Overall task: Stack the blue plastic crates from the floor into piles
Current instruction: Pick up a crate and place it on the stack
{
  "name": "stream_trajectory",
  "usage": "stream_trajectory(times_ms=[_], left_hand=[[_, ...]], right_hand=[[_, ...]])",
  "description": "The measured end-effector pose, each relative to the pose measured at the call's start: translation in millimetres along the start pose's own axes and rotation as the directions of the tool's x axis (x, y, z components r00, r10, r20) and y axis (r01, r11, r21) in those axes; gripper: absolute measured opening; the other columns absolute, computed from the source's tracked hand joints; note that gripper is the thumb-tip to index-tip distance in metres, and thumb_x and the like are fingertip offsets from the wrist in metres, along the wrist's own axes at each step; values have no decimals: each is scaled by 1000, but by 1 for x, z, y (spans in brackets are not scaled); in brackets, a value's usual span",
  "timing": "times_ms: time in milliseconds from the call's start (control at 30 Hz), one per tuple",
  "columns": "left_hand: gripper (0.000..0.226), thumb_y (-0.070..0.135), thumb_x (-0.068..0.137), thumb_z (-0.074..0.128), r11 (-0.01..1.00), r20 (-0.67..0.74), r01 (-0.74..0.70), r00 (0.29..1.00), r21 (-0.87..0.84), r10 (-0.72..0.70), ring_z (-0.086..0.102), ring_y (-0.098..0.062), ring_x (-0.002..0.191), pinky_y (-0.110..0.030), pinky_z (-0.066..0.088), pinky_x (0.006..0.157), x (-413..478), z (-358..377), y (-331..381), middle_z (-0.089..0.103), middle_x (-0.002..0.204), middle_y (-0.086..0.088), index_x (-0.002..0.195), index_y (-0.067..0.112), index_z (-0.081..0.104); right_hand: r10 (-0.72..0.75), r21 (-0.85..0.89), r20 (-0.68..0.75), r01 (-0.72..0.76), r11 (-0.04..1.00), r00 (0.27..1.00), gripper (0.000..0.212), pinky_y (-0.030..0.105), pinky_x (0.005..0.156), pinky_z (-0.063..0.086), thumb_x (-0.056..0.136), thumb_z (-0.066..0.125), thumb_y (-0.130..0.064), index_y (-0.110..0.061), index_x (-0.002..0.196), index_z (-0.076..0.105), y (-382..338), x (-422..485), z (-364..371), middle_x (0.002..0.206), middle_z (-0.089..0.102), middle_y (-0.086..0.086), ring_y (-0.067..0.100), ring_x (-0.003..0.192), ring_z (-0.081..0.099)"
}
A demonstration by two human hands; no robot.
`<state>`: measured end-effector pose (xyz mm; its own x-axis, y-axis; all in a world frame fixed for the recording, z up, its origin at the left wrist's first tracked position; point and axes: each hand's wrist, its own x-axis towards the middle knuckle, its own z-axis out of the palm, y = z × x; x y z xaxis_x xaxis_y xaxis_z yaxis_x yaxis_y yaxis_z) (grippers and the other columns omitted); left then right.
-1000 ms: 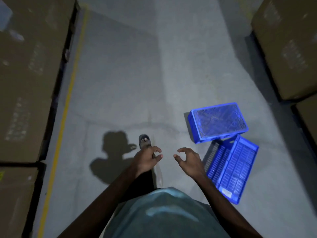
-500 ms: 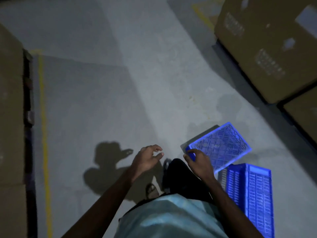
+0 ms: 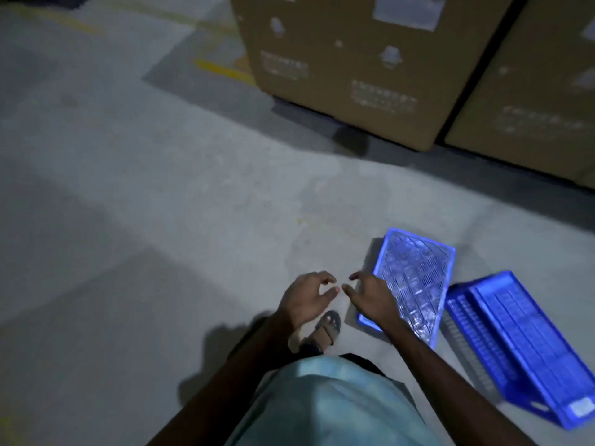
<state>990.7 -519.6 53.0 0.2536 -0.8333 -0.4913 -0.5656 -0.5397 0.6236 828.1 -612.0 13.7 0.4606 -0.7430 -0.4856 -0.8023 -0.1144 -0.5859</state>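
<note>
Cardboard cartons [image 3: 370, 69] now fill the far side, where a moment ago they sat off at the edge; the person has turned to face two crates on the concrete floor [image 3: 161, 220]. Both are now within reach, but neither is lifted and no pile is begun, so I judge the stacking is only starting. The tilted blue crate [image 3: 515, 346] lies at the right, nothing showing in its ribbed inside. Just beside it the upturned blue crate [image 3: 415, 284] rests base-up, its inside hidden. The right hand [image 3: 370, 299] hovers over that crate's near edge, fingers loosely curled, gripping nothing; whether it touches I cannot tell. The left hand [image 3: 307, 297] hangs alongside, slack and empty, above a sandal [image 3: 326, 326]
</note>
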Motion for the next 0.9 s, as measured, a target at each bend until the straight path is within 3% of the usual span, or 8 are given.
stream_trajectory(times_ms=[133,233,367,467,567,667,767,900], left_hand=[[58,69,80,47,985,127,-144,983,94,132,67,-13,102,-36,54,93,80,-26,33,73,111,9,114,29,71],[53,66,81,52,960,258,-236,947,149,193,67,-15,98,-37,54,93,135,-32,62,74,110,9,113,28,72],[29,42,90,66,912,447,-350,865,213,228,70,-18,97,-37,54,94,204,-28,101,76,108,3,109,22,74],[34,48,84,63,861,582,-443,779,249,232,70,-16,101,-37,53,94,251,-19,124,77,106,4,103,23,74],[22,42,89,67,796,713,-534,673,285,196,70,-16,101,-34,52,93,293,-6,147,77,105,4,99,24,74],[12,34,93,70,740,772,-598,611,307,173,69,-13,102,-29,50,94,333,19,162,77,103,5,98,25,75],[9,34,92,69,679,812,-651,567,339,139,69,-14,101,-27,49,94,379,57,164,77,100,4,90,26,73],[23,50,84,63,581,805,-673,592,458,51,70,-22,101,-35,54,92,440,111,146,77,95,0,82,28,69]], right_hand=[[160,169,-153,-134,976,975,45,37,98,45,91,60,-51,-21,124,65,-4,30,-33,131,64,6,27,125,57],[330,334,-229,-245,910,916,46,36,97,45,89,61,-50,-18,122,67,10,41,-50,129,66,5,27,121,60],[571,525,-277,-376,764,773,35,35,92,47,90,67,-45,-20,115,69,40,54,-61,113,73,5,27,107,67],[723,668,-270,-417,616,636,34,36,93,48,92,69,-40,-16,115,69,57,61,-63,113,74,7,27,109,67],[865,810,-211,-414,415,456,39,35,92,46,91,67,-45,-15,115,70,61,62,-58,119,72,4,26,113,65],[949,905,-127,-358,231,290,48,32,88,45,87,64,-56,-16,113,71,63,72,-41,113,74,5,25,108,66],[984,950,-2,-308,57,177,31,31,87,44,92,68,-44,-18,109,71,77,89,-9,110,74,5,26,107,67],[988,970,134,-215,-115,75,24,28,83,40,93,68,-39,-18,101,73,109,116,45,105,75,7,25,106,67]])
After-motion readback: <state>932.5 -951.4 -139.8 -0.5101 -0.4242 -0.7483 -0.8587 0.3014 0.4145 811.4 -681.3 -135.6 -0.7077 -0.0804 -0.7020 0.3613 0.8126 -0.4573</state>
